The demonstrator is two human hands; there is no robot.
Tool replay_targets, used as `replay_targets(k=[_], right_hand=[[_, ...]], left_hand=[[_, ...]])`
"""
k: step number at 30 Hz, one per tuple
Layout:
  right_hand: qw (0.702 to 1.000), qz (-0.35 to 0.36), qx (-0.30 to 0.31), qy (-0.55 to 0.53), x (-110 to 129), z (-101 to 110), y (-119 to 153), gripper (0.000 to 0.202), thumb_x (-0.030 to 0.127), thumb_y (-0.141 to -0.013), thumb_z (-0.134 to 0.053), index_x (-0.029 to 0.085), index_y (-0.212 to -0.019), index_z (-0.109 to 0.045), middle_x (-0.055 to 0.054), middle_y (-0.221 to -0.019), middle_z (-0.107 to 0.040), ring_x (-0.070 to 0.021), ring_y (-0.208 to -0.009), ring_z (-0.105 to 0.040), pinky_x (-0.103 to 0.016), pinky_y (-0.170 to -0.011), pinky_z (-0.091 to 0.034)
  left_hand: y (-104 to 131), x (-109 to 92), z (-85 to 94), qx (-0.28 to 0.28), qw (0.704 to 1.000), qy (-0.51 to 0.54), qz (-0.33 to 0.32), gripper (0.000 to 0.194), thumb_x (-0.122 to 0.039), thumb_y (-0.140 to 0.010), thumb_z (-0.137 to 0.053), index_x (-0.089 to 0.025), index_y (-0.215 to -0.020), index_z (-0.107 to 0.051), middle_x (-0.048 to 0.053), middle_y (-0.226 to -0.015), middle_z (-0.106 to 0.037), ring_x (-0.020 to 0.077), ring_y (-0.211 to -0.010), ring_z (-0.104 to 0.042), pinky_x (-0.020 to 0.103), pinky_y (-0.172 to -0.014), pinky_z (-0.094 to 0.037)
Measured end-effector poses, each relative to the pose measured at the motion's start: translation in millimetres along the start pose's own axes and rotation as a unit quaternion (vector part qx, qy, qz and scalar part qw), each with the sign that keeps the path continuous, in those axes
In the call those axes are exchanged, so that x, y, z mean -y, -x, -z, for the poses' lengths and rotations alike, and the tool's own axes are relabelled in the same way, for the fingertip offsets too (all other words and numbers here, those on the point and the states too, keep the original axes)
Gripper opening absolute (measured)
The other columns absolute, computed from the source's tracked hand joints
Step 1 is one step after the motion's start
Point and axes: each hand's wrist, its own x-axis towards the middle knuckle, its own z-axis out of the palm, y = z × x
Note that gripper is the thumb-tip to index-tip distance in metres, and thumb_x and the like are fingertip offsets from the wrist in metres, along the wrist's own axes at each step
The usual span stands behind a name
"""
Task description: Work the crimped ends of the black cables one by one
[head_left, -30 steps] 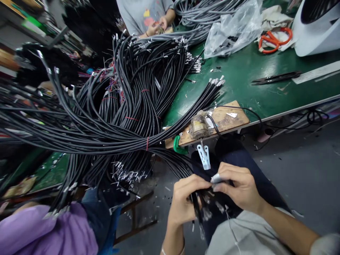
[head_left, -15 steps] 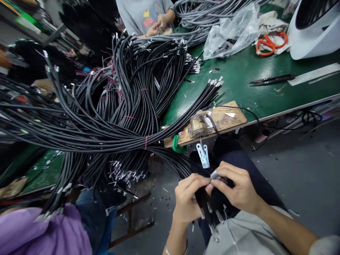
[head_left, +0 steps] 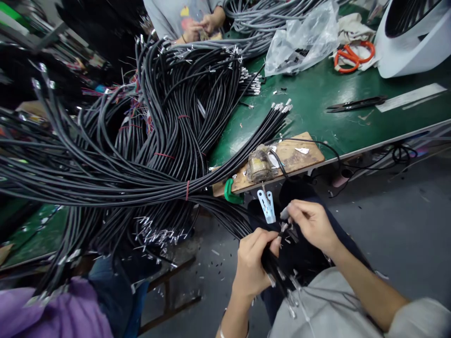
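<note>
My left hand [head_left: 254, 260] is closed on a black cable near its frayed silver end [head_left: 283, 228], which points up between thumb and finger. More black cables [head_left: 225, 217] run down beside that hand, their stripped ends [head_left: 291, 300] over my lap. My right hand [head_left: 310, 220] is pinched, with a small grey piece [head_left: 284, 212] at its fingertips; whether it is held or worn on a finger is unclear. Just above the hands, a light blue clip [head_left: 266, 206] hangs from a small motor-like device [head_left: 260, 164] on a wooden board [head_left: 299, 157].
A large cable pile [head_left: 176, 108] covers the left of the green table [head_left: 310, 108]. Orange-handled scissors [head_left: 354, 57], black tweezers-like tool [head_left: 355, 104], plastic bag [head_left: 303, 42] and white fan-like housing [head_left: 412, 47] lie right. A green clamp [head_left: 232, 192] grips the board. Two people sit nearby.
My right hand has moved up and away from my left hand, with the grey piece at its fingertips. The cable's frayed end now shows between them. The whole view has shifted slightly.
</note>
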Motion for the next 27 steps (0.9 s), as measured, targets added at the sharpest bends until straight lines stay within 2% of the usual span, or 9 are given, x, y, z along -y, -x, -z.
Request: replay_targets(k=[4, 7, 9, 14, 16, 18, 21, 24, 27], right_hand=[[0.994, 0.050, 0.098, -0.007, 6.3, 9.7, -2.8, 0.014, 0.028, -0.084, -0.066, 0.015, -0.079, -0.069, -0.005, -0.076, -0.064, -0.0159, -0.070, -0.056, -0.028, -0.065, -0.043], [0.996, 0.069, 0.012, -0.053, 4.7, -6.6, 4.0, 0.017, 0.022, -0.081, -0.067, 0.016, -0.066, -0.064, -0.002, -0.067, -0.057, -0.0155, -0.068, -0.051, -0.029, -0.065, -0.040], [0.985, 0.019, -0.047, -0.164, 0.1, -23.8, 10.2, 0.019, 0.025, -0.080, -0.068, 0.017, -0.064, -0.062, 0.000, -0.065, -0.052, -0.0140, -0.065, -0.048, -0.028, -0.062, -0.038], [0.836, -0.208, -0.019, -0.508, -5.5, -50.2, 19.0, 0.024, 0.036, -0.068, -0.080, 0.016, -0.071, -0.066, 0.001, -0.068, -0.057, -0.0116, -0.064, -0.051, -0.025, -0.065, -0.042], [0.810, -0.233, -0.003, -0.538, -4.1, -48.9, 19.5, 0.025, 0.033, -0.065, -0.083, 0.015, -0.073, -0.067, 0.000, -0.071, -0.059, -0.0113, -0.066, -0.053, -0.024, -0.066, -0.043], [0.826, -0.218, -0.005, -0.520, -3.2, -43.4, 19.5, 0.022, 0.032, -0.068, -0.081, 0.015, -0.075, -0.068, 0.000, -0.069, -0.059, -0.0102, -0.065, -0.052, -0.022, -0.065, -0.043], [0.887, -0.149, -0.026, -0.437, -3.6, -31.8, 19.4, 0.016, 0.033, -0.079, -0.072, 0.018, -0.083, -0.067, 0.001, -0.072, -0.060, -0.0096, -0.067, -0.054, -0.021, -0.067, -0.044], [0.944, -0.082, -0.009, -0.319, -2.6, -22.3, 19.3, 0.021, 0.030, -0.081, -0.070, 0.020, -0.098, -0.062, -0.001, -0.082, -0.065, -0.0133, -0.078, -0.061, -0.025, -0.075, -0.047], [0.985, -0.036, -0.038, -0.165, 0.3, -20.9, 18.3, 0.015, 0.024, -0.081, -0.068, 0.020, -0.092, -0.058, 0.001, -0.076, -0.062, -0.0127, -0.071, -0.060, -0.024, -0.069, -0.046]], left_hand=[[1.0, -3.1, 0.6, -0.032, 0.999, 0.033, 0.007, 0.014, -0.005, -0.083, -0.057, -0.016, -0.090, -0.062, 0.002, -0.073, -0.062, 0.0123, -0.063, -0.059, 0.022, -0.060, -0.044], [2.8, -3.8, -0.4, -0.028, 0.999, 0.026, 0.020, 0.013, -0.007, -0.084, -0.056, -0.016, -0.092, -0.061, 0.002, -0.076, -0.061, 0.0129, -0.066, -0.059, 0.022, -0.062, -0.045], [3.9, -3.0, -3.0, -0.035, 0.998, 0.023, 0.038, 0.008, -0.009, -0.085, -0.058, -0.016, -0.088, -0.059, 0.001, -0.074, -0.058, 0.0122, -0.065, -0.057, 0.022, -0.061, -0.044], [4.0, 0.7, -11.2, -0.074, 0.996, 0.044, 0.039, 0.005, -0.012, -0.086, -0.059, -0.016, -0.083, -0.058, 0.000, -0.072, -0.057, 0.0112, -0.062, -0.055, 0.021, -0.059, -0.042], [3.4, 0.8, -12.4, -0.076, 0.995, 0.053, 0.035, 0.005, -0.012, -0.087, -0.058, -0.016, -0.086, -0.060, 0.000, -0.074, -0.059, 0.0114, -0.064, -0.056, 0.021, -0.061, -0.042], [2.4, -0.3, -11.8, -0.070, 0.995, 0.055, 0.035, 0.007, -0.011, -0.088, -0.056, -0.016, -0.089, -0.061, 0.001, -0.076, -0.061, 0.0117, -0.066, -0.058, 0.021, -0.062, -0.043], [-0.1, -3.0, -9.1, -0.055, 0.996, 0.052, 0.040, 0.009, -0.009, -0.088, -0.056, -0.015, -0.088, -0.061, 0.002, -0.076, -0.062, 0.0115, -0.066, -0.059, 0.021, -0.062, -0.043], [-2.7, -4.6, -6.6, -0.048, 0.996, 0.060, 0.044, 0.009, -0.008, -0.087, -0.057, -0.015, -0.088, -0.062, 0.002, -0.076, -0.061, 0.0111, -0.066, -0.059, 0.021, -0.062, -0.043], [-4.5, -5.7, -4.9, -0.011, 0.997, 0.066, 0.041, 0.010, -0.008, -0.086, -0.058, -0.015, -0.091, -0.064, 0.003, -0.078, -0.062, 0.0119, -0.069, -0.059, 0.022, -0.065, -0.045]])
